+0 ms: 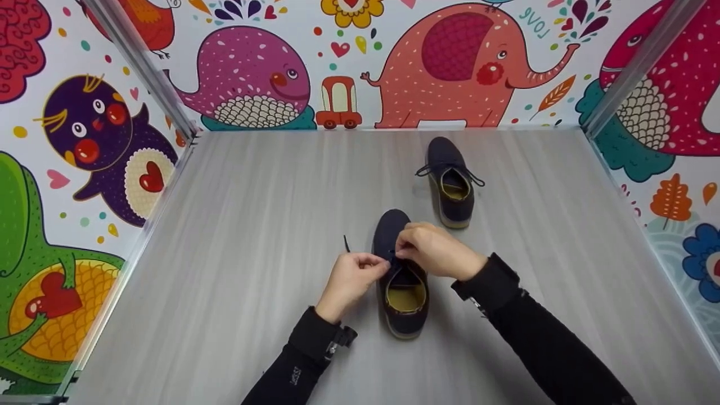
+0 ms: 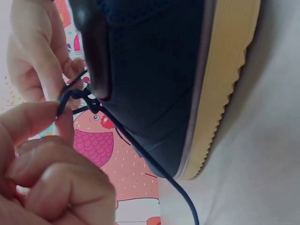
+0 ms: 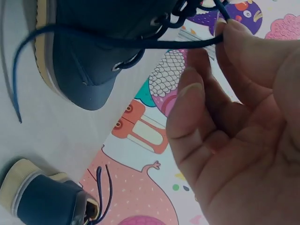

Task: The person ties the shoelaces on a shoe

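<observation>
A dark navy shoe (image 1: 406, 323) with a yellow lining stands upright on the grey floor, toe pointing away. Over its lacing, my left hand (image 1: 350, 278) pinches a loop of the navy shoelace (image 2: 154, 164) between thumb and forefinger; one lace end hangs down past the shoe's side. Just to the right, my right hand (image 1: 439, 250) pinches the shoelace (image 3: 140, 43) between thumb and forefinger, its other fingers loosely bent. From that pinch a free end runs across the shoe's side in the right wrist view. The hands almost meet above the shoe's tongue.
A second navy shoe (image 1: 447, 154), its lace tied in a bow, stands farther back to the right. The wood-patterned floor (image 1: 253, 225) is bounded by walls with cartoon animals, among them an elephant (image 1: 450, 73). Metal posts (image 1: 152, 73) mark the corners.
</observation>
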Demonstrator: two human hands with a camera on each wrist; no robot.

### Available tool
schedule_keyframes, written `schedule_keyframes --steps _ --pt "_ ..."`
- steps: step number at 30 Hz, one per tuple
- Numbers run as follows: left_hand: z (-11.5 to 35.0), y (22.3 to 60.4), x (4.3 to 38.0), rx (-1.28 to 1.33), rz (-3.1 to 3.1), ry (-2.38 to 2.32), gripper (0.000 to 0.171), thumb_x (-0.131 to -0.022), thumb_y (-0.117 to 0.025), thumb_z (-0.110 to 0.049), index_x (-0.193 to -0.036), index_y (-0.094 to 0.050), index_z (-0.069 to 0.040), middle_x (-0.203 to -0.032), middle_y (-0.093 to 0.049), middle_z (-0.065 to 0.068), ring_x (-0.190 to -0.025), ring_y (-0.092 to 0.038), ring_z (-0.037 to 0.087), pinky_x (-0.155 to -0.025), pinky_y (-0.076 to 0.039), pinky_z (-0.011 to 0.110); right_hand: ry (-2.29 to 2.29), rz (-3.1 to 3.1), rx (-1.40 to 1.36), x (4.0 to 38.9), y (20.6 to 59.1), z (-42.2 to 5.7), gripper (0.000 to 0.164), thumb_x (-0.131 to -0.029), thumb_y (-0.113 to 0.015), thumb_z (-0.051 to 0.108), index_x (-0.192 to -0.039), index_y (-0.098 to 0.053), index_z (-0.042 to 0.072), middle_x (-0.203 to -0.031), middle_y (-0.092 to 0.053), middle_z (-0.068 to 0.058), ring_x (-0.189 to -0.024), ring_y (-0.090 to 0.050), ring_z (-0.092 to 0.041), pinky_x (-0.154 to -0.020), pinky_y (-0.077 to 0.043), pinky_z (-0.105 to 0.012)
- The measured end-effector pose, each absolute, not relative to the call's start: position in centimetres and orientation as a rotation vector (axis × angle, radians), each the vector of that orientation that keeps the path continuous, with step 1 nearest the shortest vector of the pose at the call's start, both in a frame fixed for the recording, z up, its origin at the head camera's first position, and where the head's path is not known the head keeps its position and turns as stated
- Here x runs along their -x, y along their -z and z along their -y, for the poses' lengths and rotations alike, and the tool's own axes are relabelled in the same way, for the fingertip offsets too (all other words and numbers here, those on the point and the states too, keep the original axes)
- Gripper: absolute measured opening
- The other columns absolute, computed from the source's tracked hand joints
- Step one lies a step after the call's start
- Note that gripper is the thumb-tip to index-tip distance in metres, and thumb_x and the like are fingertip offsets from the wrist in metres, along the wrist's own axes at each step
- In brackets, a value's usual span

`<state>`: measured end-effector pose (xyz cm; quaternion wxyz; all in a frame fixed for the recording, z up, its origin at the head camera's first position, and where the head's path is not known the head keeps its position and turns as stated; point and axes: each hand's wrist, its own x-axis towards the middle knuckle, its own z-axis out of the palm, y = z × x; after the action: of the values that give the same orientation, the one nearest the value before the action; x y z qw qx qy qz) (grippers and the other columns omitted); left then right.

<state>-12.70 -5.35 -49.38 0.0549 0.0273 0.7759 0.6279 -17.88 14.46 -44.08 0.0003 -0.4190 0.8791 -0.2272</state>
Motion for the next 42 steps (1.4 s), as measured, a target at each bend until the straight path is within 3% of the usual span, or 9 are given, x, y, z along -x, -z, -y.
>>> schedule_keyframes --steps 7,15,23,28,33,42 --pt "5.5 49.4 12.5 -0.076 -2.373 -1.897 0.018 -0.087 -0.076 -0.019 -0.088 -0.075 0.0 -0.067 -0.059 -0.007 -0.057 -0.047 0.007 -0.053 -0.036 0.021 0.655 -2.643 1.137 19.4 43.7 -13.5 0.009 -0.085 -0.078 0.01 -0.078 -0.073 0.011 -0.074 -0.067 0.005 -0.064 -0.057 -0.008 -0.062 -0.049 -0.027" --pt "5.6 49.2 12.4 -0.071 -2.354 -1.884 0.017 -0.088 -0.074 -0.021 -0.088 -0.076 -0.005 -0.066 -0.06 -0.007 -0.056 -0.045 0.008 -0.052 -0.035 0.022 0.489 -2.511 1.05 20.2 42.7 -12.8 0.003 -0.084 -0.077 0.009 -0.085 -0.076 0.006 -0.073 -0.066 0.005 -0.061 -0.057 -0.008 -0.061 -0.05 -0.027" --pt "5.5 49.1 12.3 -0.115 -2.362 -1.889 0.015 -0.088 -0.075 -0.019 -0.086 -0.075 -0.004 -0.064 -0.057 -0.007 -0.055 -0.044 0.007 -0.051 -0.034 0.022 0.341 -2.431 1.143 20.8 42.2 -12.6 0.003 -0.084 -0.074 0.008 -0.082 -0.073 0.007 -0.073 -0.064 0.004 -0.064 -0.057 -0.009 -0.063 -0.05 -0.027" --pt "5.5 49.0 12.2 -0.12 -2.378 -1.883 0.015 -0.088 -0.075 -0.019 -0.086 -0.075 -0.004 -0.066 -0.059 -0.006 -0.057 -0.047 0.007 -0.052 -0.036 0.021 0.26 -2.505 1.261 20.1 42.1 -12.9 0.016 -0.083 -0.075 0.011 -0.071 -0.065 0.01 -0.063 -0.056 0.006 -0.057 -0.051 -0.01 -0.055 -0.046 -0.028" --pt "5.1 48.7 12.0 -0.158 -2.387 -1.89 0.013 -0.088 -0.074 -0.014 -0.087 -0.074 -0.002 -0.067 -0.059 -0.005 -0.057 -0.047 0.007 -0.052 -0.037 0.02 0.172 -2.717 1.461 18.7 42.5 -13.1 0.026 -0.074 -0.072 0.006 -0.062 -0.05 0.012 -0.056 -0.041 0.006 -0.048 -0.041 -0.013 -0.046 -0.04 -0.032" --pt "3.8 49.0 11.1 -0.252 -2.457 -1.853 0.01 -0.088 -0.073 -0.014 -0.09 -0.074 -0.004 -0.063 -0.054 -0.007 -0.054 -0.046 0.004 -0.052 -0.037 0.019 0.219 -3.072 1.642 18.2 45.8 -14.1 0.029 -0.075 -0.077 0.011 -0.07 -0.049 0.008 -0.055 -0.047 -0.003 -0.044 -0.051 -0.023 -0.042 -0.043 -0.038"
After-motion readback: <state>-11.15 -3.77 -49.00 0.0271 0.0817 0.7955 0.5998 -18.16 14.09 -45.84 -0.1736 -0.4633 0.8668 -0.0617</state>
